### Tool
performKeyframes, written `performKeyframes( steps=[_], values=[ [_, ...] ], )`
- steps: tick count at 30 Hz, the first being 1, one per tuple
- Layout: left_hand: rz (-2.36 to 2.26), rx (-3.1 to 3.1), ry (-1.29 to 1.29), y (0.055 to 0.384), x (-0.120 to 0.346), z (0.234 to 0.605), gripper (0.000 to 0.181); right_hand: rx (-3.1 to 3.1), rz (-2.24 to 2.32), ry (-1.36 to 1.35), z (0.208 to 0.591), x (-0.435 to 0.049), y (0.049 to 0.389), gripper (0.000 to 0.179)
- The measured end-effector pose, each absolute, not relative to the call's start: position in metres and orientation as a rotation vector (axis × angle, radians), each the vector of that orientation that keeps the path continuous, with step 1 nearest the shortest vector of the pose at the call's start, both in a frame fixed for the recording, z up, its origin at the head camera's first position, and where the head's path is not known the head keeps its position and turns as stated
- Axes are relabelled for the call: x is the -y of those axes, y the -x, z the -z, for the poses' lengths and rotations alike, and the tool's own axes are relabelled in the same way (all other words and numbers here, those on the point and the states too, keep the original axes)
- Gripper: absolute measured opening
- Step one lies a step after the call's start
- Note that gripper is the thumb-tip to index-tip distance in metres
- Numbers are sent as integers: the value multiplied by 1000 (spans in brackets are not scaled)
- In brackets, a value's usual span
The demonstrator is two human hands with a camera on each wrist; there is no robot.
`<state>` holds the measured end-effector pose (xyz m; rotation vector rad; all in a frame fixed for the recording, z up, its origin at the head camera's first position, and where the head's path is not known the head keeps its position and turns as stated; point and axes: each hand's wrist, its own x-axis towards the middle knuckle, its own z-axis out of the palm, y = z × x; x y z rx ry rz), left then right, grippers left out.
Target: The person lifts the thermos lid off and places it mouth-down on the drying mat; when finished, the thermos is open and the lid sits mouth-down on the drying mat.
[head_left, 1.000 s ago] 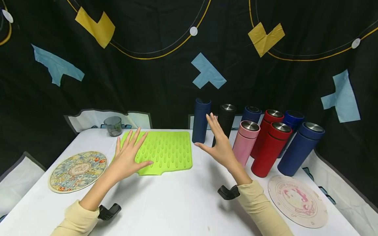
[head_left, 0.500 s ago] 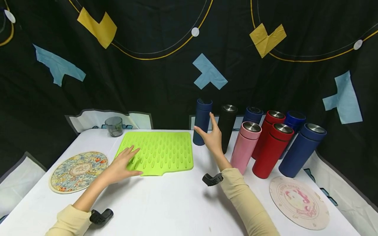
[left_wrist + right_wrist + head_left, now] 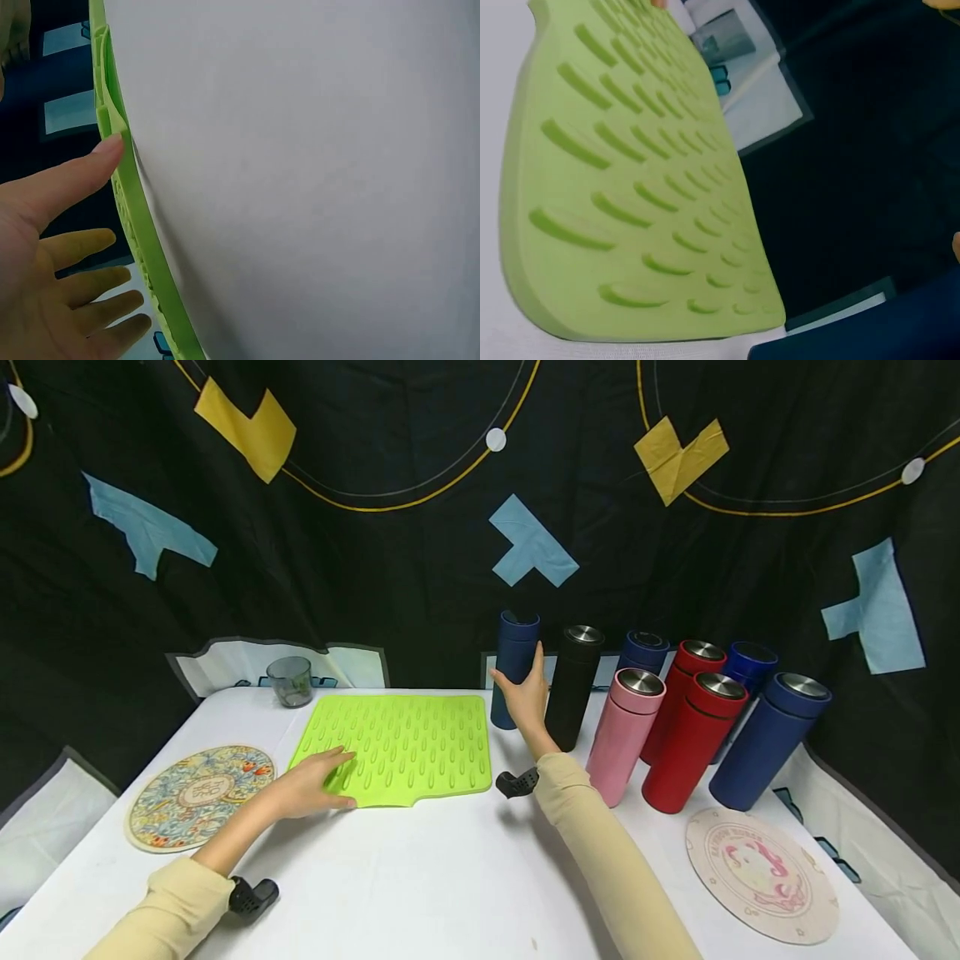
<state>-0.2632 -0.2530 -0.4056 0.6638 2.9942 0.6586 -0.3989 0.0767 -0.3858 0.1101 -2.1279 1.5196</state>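
Navy bottle [image 3: 516, 656], just beyond the right hand [image 3: 527, 702], is straddled by parted thumb and fingers; whether it is gripped cannot be told. It could be toppled by an off-centre push. Its long axis is vertical, lid upward. Beside the spread left hand [image 3: 306, 787], the mat [image 3: 420, 739] is laid flat.

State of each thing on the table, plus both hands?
Green mat, flat
Floral mat, flat
Pink mat, flat
Glass, upright
Leftmost blue bottle, upright, cap unclear
Black bottle, upright, capped
Pink bottle, upright, capped
Red bottles, upright, capped
Other blue bottles, upright, capped
Left hand, fingers extended at green mat
Right hand, at leftmost blue bottle, grip unclear
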Motion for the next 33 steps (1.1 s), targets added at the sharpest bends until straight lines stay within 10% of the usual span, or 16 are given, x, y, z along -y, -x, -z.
performKeyframes(
  steps=[33],
  values=[
    [-743,-3002,-838,264,232,387,72,1933,-1525,-288,390,-86,383,79]
  ],
)
